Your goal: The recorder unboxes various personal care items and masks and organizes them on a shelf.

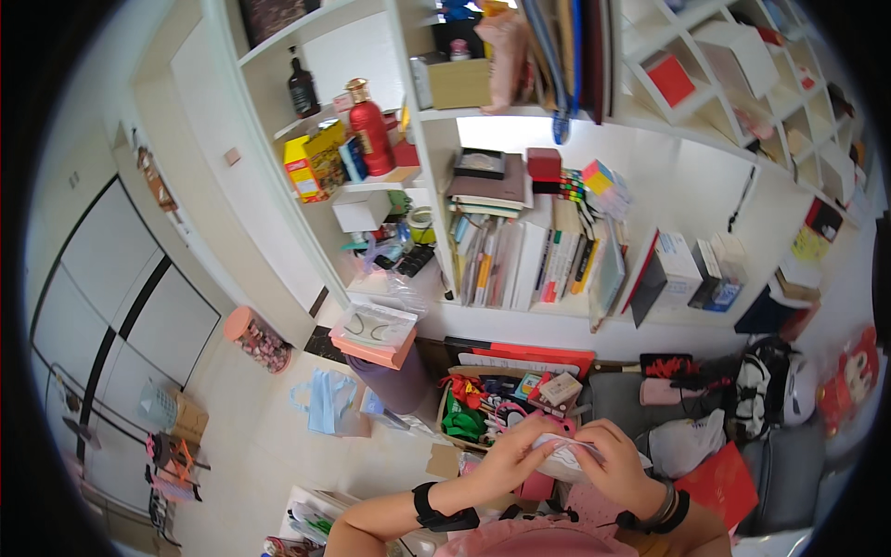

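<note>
Both of my hands meet in front of my body and pinch a crumpled white item (562,461), perhaps a paper or plastic packet; its exact kind is not clear. My left hand (518,452) grips its left edge, thumb toward the middle. Opposite it, my right hand (614,463) pinches the right edge. Just beyond my fingers stands a cardboard box (445,419) filled with mixed small items, among them a green bag (465,422) and a small carton (560,388). Something pink lies partly hidden below my hands.
A grey sofa seat (616,400) to the right bears a white plastic bag (688,443) and a red paper folder (720,487). Bookshelves with books (515,261) rise ahead. On the floor at left are a light-blue bag (330,402) and a purple cylinder (397,379) topped by boxes.
</note>
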`<state>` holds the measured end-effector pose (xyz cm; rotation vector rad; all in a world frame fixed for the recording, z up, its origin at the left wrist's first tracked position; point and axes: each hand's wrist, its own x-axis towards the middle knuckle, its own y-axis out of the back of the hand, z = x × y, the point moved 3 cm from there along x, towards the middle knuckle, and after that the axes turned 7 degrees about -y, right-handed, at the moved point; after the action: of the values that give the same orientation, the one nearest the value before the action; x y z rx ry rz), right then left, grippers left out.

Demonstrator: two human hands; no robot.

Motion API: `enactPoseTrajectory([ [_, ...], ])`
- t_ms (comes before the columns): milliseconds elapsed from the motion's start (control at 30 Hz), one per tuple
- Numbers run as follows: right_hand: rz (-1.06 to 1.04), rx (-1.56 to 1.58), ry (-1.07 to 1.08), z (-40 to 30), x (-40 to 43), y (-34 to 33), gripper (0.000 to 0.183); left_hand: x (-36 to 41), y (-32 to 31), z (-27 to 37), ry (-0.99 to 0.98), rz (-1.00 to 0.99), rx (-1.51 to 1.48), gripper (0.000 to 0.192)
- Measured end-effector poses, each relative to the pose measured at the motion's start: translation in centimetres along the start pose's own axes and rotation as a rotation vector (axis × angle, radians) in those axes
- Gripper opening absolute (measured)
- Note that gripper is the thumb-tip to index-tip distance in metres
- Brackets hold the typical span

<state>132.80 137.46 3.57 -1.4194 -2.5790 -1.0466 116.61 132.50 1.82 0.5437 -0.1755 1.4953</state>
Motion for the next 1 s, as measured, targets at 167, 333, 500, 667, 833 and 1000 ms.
enactPoseTrajectory([
  [167,-0.024,-0.01,-0.004,0.1,-0.3,0.2,0.014,-0.4,-0.6,-1.0,0.025,0.067,-0.176,0.013],
  [333,-0.017,-0.046,-0.043,0.9,-0.7,0.5,0.011,0.1,-0.7,-0.3,-0.097,-0.022,-0.08,0.013],
  [500,0.008,-0.095,-0.003,-0.1,-0.7,0.6,0.011,0.4,-0.5,-0.4,-0.055,-0.089,-0.088,0.016],
  [667,0.042,-0.105,-0.062,1.2,-1.1,0.8,0.012,0.3,0.1,-1.0,-0.085,-0.048,-0.113,0.014],
  [833,0.05,-0.23,0.03,0.3,-1.3,-0.4,0.013,-0.1,0.3,-0.3,-0.12,-0.036,-0.102,0.012],
  [1000,0.1,-0.225,0.207,-0.7,-1.5,-0.8,0.009,-1.0,1.3,-1.5,-0.091,-0.073,0.039,0.014],
])
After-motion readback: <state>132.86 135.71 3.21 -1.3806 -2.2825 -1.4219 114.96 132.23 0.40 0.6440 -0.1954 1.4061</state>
